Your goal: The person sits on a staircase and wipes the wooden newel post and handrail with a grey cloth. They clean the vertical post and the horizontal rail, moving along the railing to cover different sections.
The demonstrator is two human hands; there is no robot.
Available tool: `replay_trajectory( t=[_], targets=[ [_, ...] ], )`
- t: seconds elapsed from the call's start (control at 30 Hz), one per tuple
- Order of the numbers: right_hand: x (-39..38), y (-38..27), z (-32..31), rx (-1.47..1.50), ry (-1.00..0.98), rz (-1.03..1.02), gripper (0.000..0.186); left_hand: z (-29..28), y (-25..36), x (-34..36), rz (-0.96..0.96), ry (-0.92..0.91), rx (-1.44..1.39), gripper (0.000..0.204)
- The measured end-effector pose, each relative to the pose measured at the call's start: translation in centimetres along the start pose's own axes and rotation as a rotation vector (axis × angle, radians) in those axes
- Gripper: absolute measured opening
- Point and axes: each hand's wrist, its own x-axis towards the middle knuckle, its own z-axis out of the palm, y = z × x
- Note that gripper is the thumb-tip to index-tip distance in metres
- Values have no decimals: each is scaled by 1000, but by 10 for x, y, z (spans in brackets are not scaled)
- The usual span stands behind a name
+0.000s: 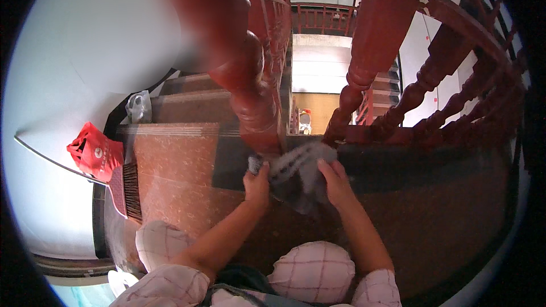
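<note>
Between my two hands a grey cloth (310, 173) hangs spread out, slightly smeared by motion. My left hand (257, 186) is closed on its left part, and a grey bit sticks up above the thumb. Fingers of my right hand (335, 180) pinch the cloth's right edge. Just beyond is the foot of a turned, dark red wooden post (259, 116), close to the cloth; whether they touch I cannot tell. Another red baluster (348, 99) rises beyond my right hand. Both stand along a black border strip (375, 165) of the landing floor.
At the left wall lie a broom (122, 190) and a red bag (96, 150). A clear plastic bag (139, 106) sits by the stairs (187, 102), which rise at the far left. A red railing (432, 135) runs to the right, with the stairwell opening beyond it.
</note>
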Motion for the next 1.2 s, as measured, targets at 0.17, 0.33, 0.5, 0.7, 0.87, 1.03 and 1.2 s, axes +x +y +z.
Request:
replay_trajectory(
  t=[0.17, 0.33, 0.5, 0.7, 0.87, 1.03, 1.2],
  targets=[
    [99, 5, 77, -352, 9, -702, 36, -2, 54, -11, 385, -191, 11, 24],
    [134, 44, 94, -330, 295, -515, 42, -24, 42, 5, 452, -169, 304, 20],
    [172, 100, 86, -481, 246, -184, 39, -27, 9, 38, 394, -181, 595, 16],
    [153, 214, 39, -955, -55, -201, 29, -56, -42, 61, 184, -113, 843, 24],
    [108, 122, 37, -413, 153, -162, 29, -55, -8, 0, -22, -69, 464, 25],
    [114, 27, 78, -179, 117, -714, 25, -69, 36, 19, 163, -229, 231, 23],
    [159, 59, 90, -330, 146, -687, 25, -54, 29, 29, 95, -211, 213, 22]
  ],
)
